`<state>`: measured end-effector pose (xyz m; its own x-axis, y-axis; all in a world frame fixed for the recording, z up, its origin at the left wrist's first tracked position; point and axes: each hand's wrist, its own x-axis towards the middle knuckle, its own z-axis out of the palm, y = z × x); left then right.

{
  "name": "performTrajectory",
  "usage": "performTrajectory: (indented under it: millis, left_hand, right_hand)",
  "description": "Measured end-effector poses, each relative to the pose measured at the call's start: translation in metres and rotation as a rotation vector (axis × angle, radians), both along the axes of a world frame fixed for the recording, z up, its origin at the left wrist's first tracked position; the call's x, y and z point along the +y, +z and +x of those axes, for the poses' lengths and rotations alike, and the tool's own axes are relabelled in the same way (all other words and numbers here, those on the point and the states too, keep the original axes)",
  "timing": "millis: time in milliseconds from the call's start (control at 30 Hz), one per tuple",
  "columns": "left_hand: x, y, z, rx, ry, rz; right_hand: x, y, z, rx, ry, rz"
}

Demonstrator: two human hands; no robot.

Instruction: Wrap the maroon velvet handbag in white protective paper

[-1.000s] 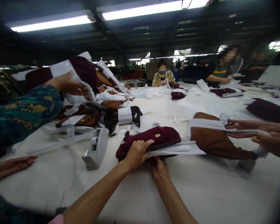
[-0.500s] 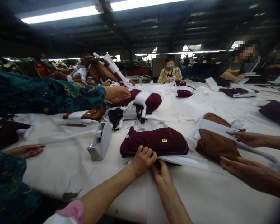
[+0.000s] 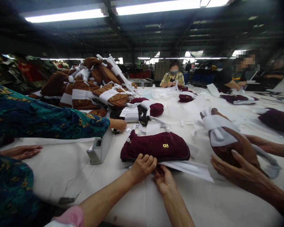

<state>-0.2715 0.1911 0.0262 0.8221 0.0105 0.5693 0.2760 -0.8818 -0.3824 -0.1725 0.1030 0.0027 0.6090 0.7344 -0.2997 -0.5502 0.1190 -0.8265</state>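
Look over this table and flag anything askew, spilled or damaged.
I see no spill or damage. Two things look untidy: the brown bags at the back left are heaped at odd angles, and a white strip juts slantwise from under the front edge of the maroon bag.

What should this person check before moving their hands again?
1. Left hand at the maroon bag's near edge: ok.
2. Gold emblem in view: ok.
3. White strip fully wrapped round the bag: not ok, an end sticks out.
4. Right hand's fingers gripping something: cannot tell, their tips are hidden.
5. Tape roll in the grey dispenser: cannot tell, a co-worker's sleeve blocks part of it.
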Motion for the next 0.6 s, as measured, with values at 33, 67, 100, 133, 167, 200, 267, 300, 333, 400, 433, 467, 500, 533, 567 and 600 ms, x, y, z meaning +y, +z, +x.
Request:
performTrajectory:
  millis: [33,67,100,133,167,200,267,300,333,400,433,467,500,533,567,600]
  left_hand:
    - [0.001,0.002,0.0,-0.006,-0.011,-0.004]
    - [0.003,0.004,0.0,-0.007,-0.019,-0.008]
    - [0.004,0.006,0.0,0.0,-0.029,-0.011]
    - [0.004,0.007,0.0,0.01,-0.039,-0.011]
    - [0.005,0.009,-0.001,0.021,-0.05,-0.01]
    - [0.006,0.009,-0.001,0.031,-0.06,-0.008]
    - [0.006,0.009,-0.001,0.037,-0.074,-0.007]
    - [0.006,0.009,-0.001,0.033,-0.074,-0.007]
    - [0.006,0.008,0.0,0.027,-0.071,-0.007]
    - [0.005,0.007,0.0,0.024,-0.056,-0.01]
    - [0.004,0.007,0.0,0.028,-0.045,-0.014]
    - [0.004,0.007,0.0,0.037,-0.035,-0.019]
    - [0.003,0.008,0.001,0.046,-0.026,-0.024]
    - [0.003,0.009,0.001,0.054,-0.02,-0.028]
    - [0.003,0.011,0.001,0.061,-0.019,-0.03]
    - [0.003,0.013,0.001,0.067,-0.022,-0.032]
  right_hand:
    - [-0.008,0.004,-0.002,-0.01,0.011,-0.031]
    - [-0.018,0.008,-0.003,-0.054,0.035,-0.068]
    - [-0.028,0.013,-0.003,-0.171,0.056,-0.106]
    - [-0.039,0.019,-0.002,-0.377,0.059,-0.139]
    - [-0.049,0.025,0.001,-0.666,0.04,-0.16]
    - [-0.057,0.031,0.005,-1.011,0.005,-0.168]
    - [-0.065,0.043,0.017,-1.659,-0.088,-0.154]
    - [-0.066,0.048,0.025,-1.865,-0.116,-0.155]
    - [-0.066,0.051,0.034,-2.005,-0.115,-0.182]
    - [-0.064,0.052,0.051,-2.144,-0.087,-0.311]
    - [-0.064,0.049,0.06,-2.166,-0.074,-0.388]
    - [-0.064,0.045,0.068,-2.168,-0.066,-0.461]
    - [-0.065,0.041,0.076,-2.156,-0.061,-0.519]
    - [-0.066,0.037,0.083,-2.133,-0.055,-0.555]
    - [-0.067,0.033,0.091,-2.103,-0.047,-0.571]
    - [-0.068,0.031,0.097,-2.062,-0.035,-0.577]
